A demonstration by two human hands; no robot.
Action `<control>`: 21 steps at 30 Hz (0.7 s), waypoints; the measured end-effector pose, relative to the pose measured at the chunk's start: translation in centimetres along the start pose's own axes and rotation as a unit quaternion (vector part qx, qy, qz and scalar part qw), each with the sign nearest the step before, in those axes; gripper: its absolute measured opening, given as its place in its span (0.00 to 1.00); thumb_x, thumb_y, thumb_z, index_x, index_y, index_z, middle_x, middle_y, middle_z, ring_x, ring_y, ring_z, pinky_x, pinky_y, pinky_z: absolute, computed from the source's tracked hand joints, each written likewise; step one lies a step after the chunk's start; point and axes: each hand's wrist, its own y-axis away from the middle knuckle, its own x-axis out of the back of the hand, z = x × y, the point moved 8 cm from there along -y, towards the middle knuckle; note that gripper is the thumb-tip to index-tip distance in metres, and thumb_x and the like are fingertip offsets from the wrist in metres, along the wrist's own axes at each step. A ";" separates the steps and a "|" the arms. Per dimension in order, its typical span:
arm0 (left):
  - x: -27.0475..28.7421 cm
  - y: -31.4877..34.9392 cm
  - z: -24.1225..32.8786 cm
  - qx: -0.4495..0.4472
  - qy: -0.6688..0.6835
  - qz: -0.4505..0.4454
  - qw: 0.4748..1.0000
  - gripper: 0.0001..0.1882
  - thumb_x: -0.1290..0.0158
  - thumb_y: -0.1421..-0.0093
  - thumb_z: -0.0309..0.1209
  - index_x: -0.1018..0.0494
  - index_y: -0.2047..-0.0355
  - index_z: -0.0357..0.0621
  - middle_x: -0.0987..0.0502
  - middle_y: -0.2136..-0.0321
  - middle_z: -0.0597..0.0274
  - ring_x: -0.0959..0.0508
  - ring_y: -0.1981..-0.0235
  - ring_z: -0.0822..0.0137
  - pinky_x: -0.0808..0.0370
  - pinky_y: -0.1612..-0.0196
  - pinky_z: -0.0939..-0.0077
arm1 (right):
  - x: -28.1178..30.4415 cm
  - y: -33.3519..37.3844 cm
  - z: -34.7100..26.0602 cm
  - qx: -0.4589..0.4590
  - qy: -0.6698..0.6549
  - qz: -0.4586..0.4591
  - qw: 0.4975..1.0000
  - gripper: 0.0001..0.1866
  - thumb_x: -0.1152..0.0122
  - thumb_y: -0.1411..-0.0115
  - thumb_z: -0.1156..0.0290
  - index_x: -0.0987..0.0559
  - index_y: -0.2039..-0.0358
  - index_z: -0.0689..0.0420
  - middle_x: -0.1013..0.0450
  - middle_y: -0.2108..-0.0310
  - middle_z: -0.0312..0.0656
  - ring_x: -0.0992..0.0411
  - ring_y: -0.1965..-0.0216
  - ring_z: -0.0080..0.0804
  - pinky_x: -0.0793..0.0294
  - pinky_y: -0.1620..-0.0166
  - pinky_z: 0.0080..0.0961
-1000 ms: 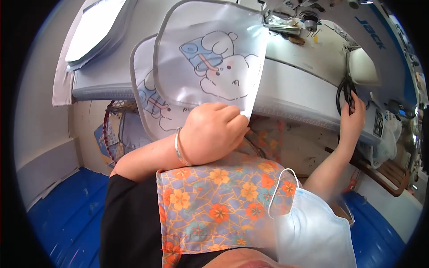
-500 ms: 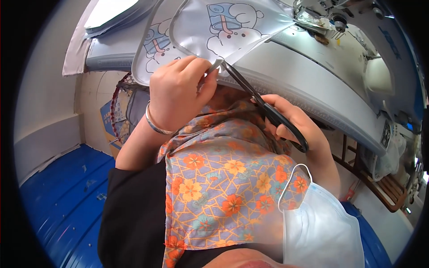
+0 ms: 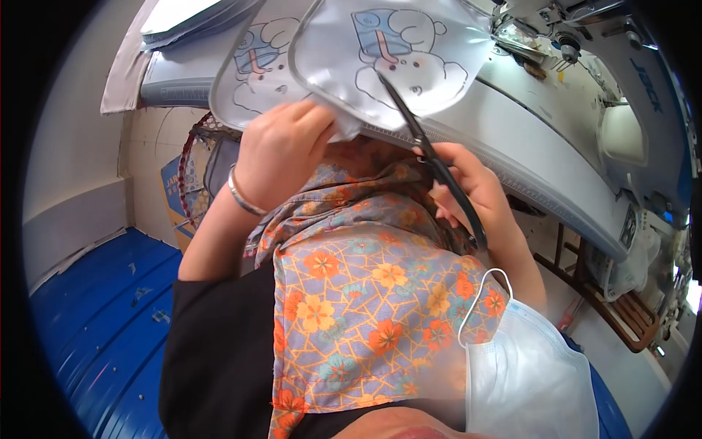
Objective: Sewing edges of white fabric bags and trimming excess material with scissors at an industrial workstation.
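My right hand (image 3: 479, 186) grips black scissors (image 3: 426, 150), whose blades point up and left across a white, grey-edged panel (image 3: 344, 69) printed with a cartoon animal and a blue cup. The blades look nearly closed. My left hand (image 3: 285, 150), a silver bangle at its wrist, is pinched beside the panel's lower left edge. A blurred whitish strip (image 3: 346, 129) sticks out from its fingers. Partly under the first panel lies a second panel (image 3: 248, 73) with the same print.
The panels lie on a sewing machine table (image 3: 541, 135); the machine head (image 3: 636, 80) stands at the right. White sheets are stacked (image 3: 183, 18) at the far left. Below the table's left end sits a basket with a braided rim (image 3: 183, 172). A face mask (image 3: 530, 373) hangs near my chest.
The scissors have come away from the strip and now lie across the panel's front. My left hand has moved slightly left with the strip. The panel's lower edge now lies spread out.
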 end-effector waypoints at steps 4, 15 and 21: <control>-4.7 10.9 -11.5 0.101 -0.153 -0.226 0.957 0.04 0.48 0.45 0.26 0.24 0.71 0.46 0.22 0.69 0.56 0.20 0.62 0.51 0.23 0.59 0.57 | 6.6 5.4 -0.9 0.065 0.115 0.172 0.976 0.26 0.36 0.37 0.67 0.28 0.39 0.56 0.24 0.73 0.36 0.28 0.73 0.19 0.32 0.68 0.17; -13.9 27.0 -21.0 0.261 -0.094 -0.401 0.873 0.13 0.44 0.39 0.34 0.19 0.56 0.47 0.19 0.55 0.50 0.19 0.53 0.47 0.21 0.51 0.55 | 22.8 15.5 -0.1 -0.009 0.484 0.569 0.665 0.23 0.36 0.37 0.73 0.23 0.40 0.53 0.23 0.67 0.38 0.26 0.66 0.26 0.27 0.56 0.22; -1.6 0.6 4.3 -0.168 0.037 0.076 0.982 0.25 0.35 0.49 0.32 0.22 0.51 0.36 0.21 0.53 0.57 0.21 0.51 0.56 0.24 0.46 0.58 | 15.7 6.5 -7.0 0.197 0.589 0.448 0.643 0.12 0.41 0.38 0.78 0.17 0.55 0.58 0.20 0.57 0.46 0.22 0.54 0.45 0.23 0.50 0.32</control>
